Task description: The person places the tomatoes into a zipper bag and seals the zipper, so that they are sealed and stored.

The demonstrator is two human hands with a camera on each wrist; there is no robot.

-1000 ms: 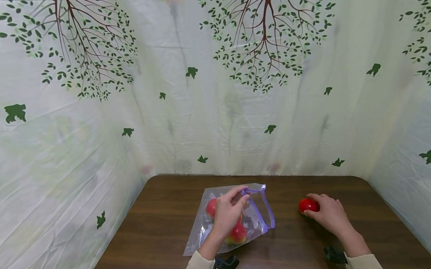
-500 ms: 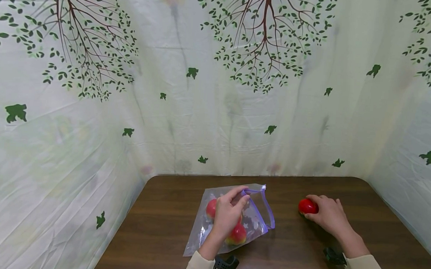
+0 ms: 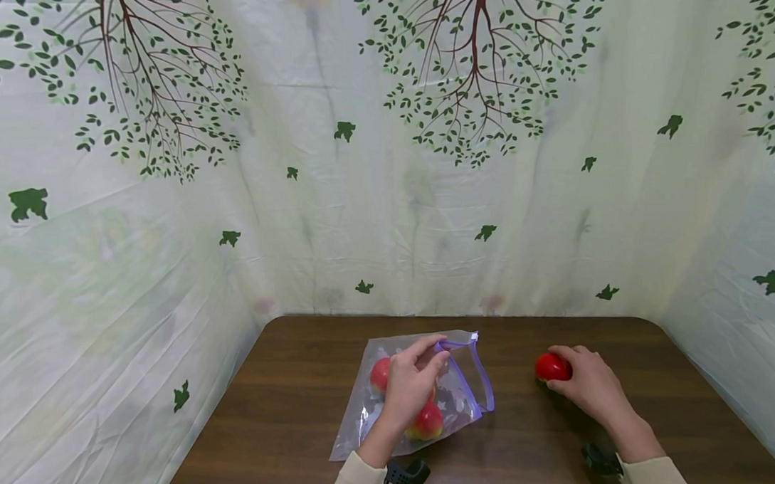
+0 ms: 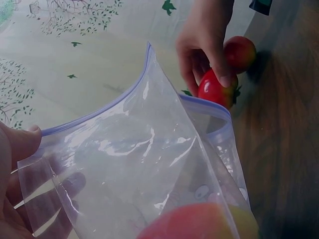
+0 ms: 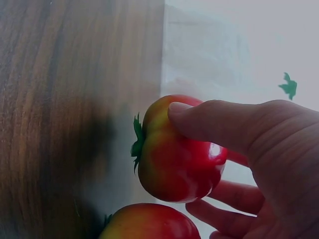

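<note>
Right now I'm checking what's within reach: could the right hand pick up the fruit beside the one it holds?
Probably not without letting go first: the held fruit occupies the right hand. The neighbouring fruit lies close, with nothing else visibly blocking it.

Left hand [image 4: 17,147], between 8 and 9 o'clock, holds clear zip bag [image 4: 109,164]; red-yellow fruit [image 4: 192,221] inside, toward 5 o'clock. Right hand [image 4: 204,40], 1 o'clock, grips red fruit [image 4: 213,91], second fruit [image 4: 241,54] at its 1 o'clock.
</note>
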